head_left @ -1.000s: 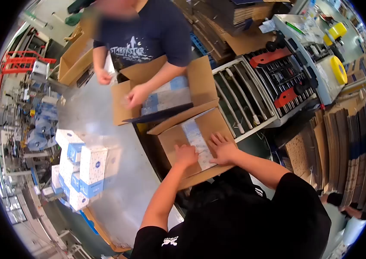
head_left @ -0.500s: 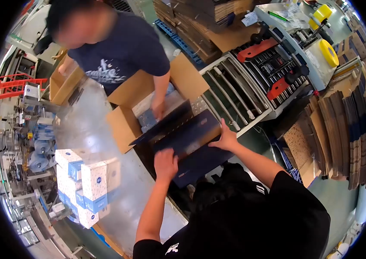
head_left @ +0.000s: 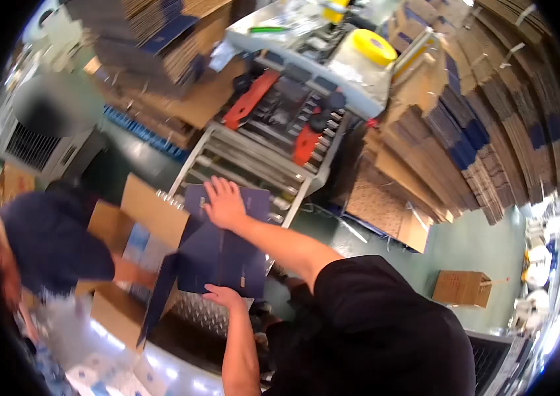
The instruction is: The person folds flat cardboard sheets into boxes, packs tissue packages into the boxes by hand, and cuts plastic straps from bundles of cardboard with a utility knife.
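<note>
- The right hand (head_left: 225, 203) was spread flat, fingers apart, on the far end of the dark blue box (head_left: 227, 264), gripping nothing.
- The left hand (head_left: 228, 298) was open too, its fingers against the near end of the dark blue box.
- The dark blue box thus lay between the hands, its flaps down; its long axis, with the seam between the flaps, ran from the left hand towards the right. Both hands touched it, but the right reached further over its top.
- A metal plate (head_left: 204, 315) with a raised pattern showed just beside the near end of the dark blue box.
- Close along the left side of the dark blue box stood an open carton (head_left: 154, 208), one dark flap upright between them, a co-worker's hand (head_left: 140, 274) reaching inside.
- The roller conveyor (head_left: 247, 153) lay at the far end of the dark blue box; whether the box rested on it, I cannot tell.
- The bench (head_left: 111, 333) lay beyond the open carton from the dark blue box.
</note>
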`<state>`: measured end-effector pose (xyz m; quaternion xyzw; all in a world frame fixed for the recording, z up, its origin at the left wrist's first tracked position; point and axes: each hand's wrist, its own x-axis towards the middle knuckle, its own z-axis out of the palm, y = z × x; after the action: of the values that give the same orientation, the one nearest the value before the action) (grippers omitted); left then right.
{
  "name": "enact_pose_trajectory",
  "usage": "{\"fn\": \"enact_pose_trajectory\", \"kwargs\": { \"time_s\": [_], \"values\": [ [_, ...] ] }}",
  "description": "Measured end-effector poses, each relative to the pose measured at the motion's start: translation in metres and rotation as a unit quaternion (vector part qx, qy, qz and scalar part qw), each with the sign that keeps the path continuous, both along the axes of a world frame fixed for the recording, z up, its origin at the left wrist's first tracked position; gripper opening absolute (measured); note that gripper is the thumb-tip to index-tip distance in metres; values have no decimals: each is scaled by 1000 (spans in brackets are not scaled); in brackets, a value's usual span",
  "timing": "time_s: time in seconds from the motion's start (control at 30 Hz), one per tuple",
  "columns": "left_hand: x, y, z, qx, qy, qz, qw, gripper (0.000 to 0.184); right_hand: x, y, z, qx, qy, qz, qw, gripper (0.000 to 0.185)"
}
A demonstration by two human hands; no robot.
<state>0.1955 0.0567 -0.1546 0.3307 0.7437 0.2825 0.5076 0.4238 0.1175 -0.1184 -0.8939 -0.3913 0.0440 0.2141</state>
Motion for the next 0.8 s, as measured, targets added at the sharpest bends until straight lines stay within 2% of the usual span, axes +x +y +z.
{"fn": "enact_pose_trajectory", "kwargs": {
  "time_s": [0.03,0.1,0.13,0.17,0.2,0.23,0.3,0.33,0.4,0.43,0.5,0.6,0.63,0.7,0.73,0.77,0.8],
  "values": [
    [34,3,0,-2,-8,-14,1000,70,13,-4,9,-31,-1,7,999,73],
    [85,18,-2,94,-31,-41,994,69,42,-13,14,-48,11,32,998,73],
    [102,28,-23,164,20,-76,983,69,61,-16,20,-67,-1,29,997,73],
    [127,35,-9,133,-80,-85,984,69,88,-19,24,-85,-9,31,996,74],
    [150,37,-10,161,30,-131,978,70,111,-19,17,-72,-25,24,997,74],
    [170,44,-34,180,21,-122,976,69,133,-16,9,-61,-54,12,997,74],
    [210,52,-45,211,-2,-172,962,67,178,-18,4,-45,-72,-6,996,73],
    [235,55,-42,214,0,-173,961,67,198,-19,5,-34,-81,-17,996,72],
    [281,59,-25,295,45,-232,926,70,241,-23,3,-23,-105,-46,993,70],
    [308,60,-19,296,46,-237,924,70,267,-26,2,-21,-124,-66,990,69],
    [351,61,-10,212,-67,-218,950,72,302,-33,3,17,-138,-77,987,64],
    [376,68,-46,270,-8,-264,926,75,304,-37,-2,22,-147,-91,985,65],
    [379,69,-44,273,-13,-263,925,75,290,-42,-2,20,-142,-79,986,66],
    [387,77,-31,152,-108,-331,925,73,262,-55,2,-5,-118,-27,993,69],
    [382,87,-44,118,-80,-362,921,69,246,-65,5,10,-106,-3,994,71],
    [366,82,-19,125,-86,-362,920,69,231,-74,7,17,-75,10,997,72],
    [339,74,23,80,-161,-399,899,65,218,-87,17,17,-41,25,999,71]
  ]
}}
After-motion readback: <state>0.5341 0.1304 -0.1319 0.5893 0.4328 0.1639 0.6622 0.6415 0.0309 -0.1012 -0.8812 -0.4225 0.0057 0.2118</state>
